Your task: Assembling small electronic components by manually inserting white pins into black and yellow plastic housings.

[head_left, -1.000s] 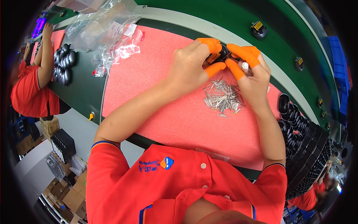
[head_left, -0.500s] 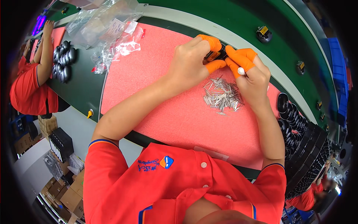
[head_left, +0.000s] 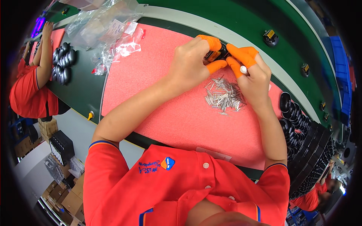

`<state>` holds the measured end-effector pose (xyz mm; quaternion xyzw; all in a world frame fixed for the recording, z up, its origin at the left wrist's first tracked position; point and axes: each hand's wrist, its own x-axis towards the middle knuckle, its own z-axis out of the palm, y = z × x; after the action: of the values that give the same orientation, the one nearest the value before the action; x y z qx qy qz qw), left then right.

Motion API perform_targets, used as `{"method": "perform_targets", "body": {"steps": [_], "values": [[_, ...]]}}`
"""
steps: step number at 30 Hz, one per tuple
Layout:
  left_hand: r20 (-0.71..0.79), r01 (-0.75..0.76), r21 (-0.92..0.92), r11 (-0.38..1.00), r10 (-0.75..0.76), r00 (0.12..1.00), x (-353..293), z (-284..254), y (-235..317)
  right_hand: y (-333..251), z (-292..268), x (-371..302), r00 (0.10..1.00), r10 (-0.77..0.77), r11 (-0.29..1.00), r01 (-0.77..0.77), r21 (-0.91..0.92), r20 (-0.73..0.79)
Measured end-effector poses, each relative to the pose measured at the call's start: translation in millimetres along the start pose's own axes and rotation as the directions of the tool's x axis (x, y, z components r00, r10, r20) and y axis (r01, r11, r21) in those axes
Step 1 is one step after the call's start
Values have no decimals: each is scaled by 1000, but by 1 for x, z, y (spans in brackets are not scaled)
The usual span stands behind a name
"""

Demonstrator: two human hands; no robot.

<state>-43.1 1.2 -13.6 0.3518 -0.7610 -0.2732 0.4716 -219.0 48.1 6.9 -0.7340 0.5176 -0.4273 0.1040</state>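
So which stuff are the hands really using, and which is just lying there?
In use:
left hand
right hand
small black part held between both
pile of metal pins
red foam mat

Lying about:
clear plastic bags
stacked black shells

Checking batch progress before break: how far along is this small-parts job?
Looks done: dark oval parts stand stacked at the right. In hand: the left hand and right hand pinch one small dark part between orange fingertips. Left: a pile of metal pins lies on the red mat. How many remain, I cannot tell.
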Motion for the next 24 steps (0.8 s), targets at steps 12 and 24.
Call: {"method": "perform_targets", "body": {"steps": [12, 24], "values": [[93, -39, 144, 989, 26, 995, -2, -3, -1, 6, -7, -2, 976, -189, 951, 209, -226, 109], [30, 32, 75, 997, -34, 999, -4, 2, 10, 16, -8, -5, 900, -398, 846, 435, -310, 178]]}}
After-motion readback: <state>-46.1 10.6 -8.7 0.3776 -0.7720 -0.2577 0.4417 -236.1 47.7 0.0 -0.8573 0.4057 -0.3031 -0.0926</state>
